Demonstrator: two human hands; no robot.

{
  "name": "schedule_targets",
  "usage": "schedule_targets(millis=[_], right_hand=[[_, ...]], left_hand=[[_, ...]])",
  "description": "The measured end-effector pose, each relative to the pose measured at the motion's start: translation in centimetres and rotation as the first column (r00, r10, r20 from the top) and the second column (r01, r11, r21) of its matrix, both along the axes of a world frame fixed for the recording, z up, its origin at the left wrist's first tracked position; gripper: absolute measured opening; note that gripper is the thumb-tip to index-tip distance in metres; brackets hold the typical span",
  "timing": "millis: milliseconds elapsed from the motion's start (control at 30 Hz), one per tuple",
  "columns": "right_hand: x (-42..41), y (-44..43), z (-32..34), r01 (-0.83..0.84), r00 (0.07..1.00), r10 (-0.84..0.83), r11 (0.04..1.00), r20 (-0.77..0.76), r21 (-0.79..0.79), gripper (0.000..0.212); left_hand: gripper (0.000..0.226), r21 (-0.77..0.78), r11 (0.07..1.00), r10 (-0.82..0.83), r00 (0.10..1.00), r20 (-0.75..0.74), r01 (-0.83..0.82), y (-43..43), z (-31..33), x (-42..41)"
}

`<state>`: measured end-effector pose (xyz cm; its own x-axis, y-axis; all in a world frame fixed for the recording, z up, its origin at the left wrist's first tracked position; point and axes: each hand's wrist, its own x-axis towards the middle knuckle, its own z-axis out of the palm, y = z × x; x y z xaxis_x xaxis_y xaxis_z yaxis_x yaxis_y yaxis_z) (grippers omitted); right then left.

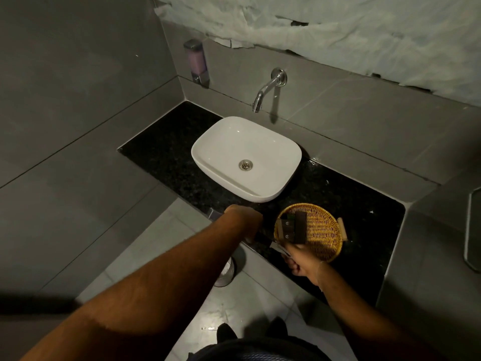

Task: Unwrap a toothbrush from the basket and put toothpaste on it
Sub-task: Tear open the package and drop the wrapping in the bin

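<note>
Right hand (pixel 299 264), its grip closed on a thin pale item too blurred to name, hovers just beside the wicker basket (pixel 322 230) holding dark packets (pixel 292 229), left hand (pixel 244 222) resting on the table (pixel 166 152), grip unclear; unwrapping and toothpaste seemingly remain.

A white sink (pixel 246 157) sits on the black counter (pixel 338 199). A tap (pixel 265 92) juts from the wall above it, a soap dispenser (pixel 195 62) mounted further left.
</note>
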<state>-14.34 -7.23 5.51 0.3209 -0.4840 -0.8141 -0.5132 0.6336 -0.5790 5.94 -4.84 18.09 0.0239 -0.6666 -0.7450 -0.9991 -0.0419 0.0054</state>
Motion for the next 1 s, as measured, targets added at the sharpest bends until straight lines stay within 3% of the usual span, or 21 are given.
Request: schedule_targets(millis=[267,433,600,700,867,1000], right_hand=[[-1.5,-0.8,-0.9,-0.086,0.99,0.078,0.994,0.122,0.067,0.046],[-1.4,-1.2,-0.9,-0.036,0.993,0.026,0.996,0.116,0.079,0.047],[-0.8,-1.0,-1.1,0.035,0.993,-0.043,0.997,0.106,0.073,0.052],[0.2,-0.9,-1.2,0.049,0.994,-0.055,0.997,0.097,0.057,0.047],[2.4,-0.3,-1.2,0.092,0.99,-0.097,0.995,0.1,0.047,0.039],[3.6,0.6,-1.4,0.162,0.982,-0.164,0.986,0.091,0.034,0.041]], left_hand=[[0.062,-0.094,0.973,0.193,0.967,-0.168,-0.211,4.2,-3.9,4.0],[0.062,-0.109,0.863,0.442,0.842,-0.308,-0.493,7.2,-6.2,5.4],[0.059,-0.075,0.634,0.694,0.609,-0.383,-0.77,10.0,-7.7,6.3],[0.052,-0.061,0.431,0.785,0.407,-0.467,-0.9,11.6,-8.5,6.7],[0.028,-0.058,0.087,0.815,0.104,-0.571,-0.995,13.9,-10.3,8.0],[0.021,-0.046,-0.085,0.795,-0.04,-0.606,-0.995,15.5,-12.7,9.3]])
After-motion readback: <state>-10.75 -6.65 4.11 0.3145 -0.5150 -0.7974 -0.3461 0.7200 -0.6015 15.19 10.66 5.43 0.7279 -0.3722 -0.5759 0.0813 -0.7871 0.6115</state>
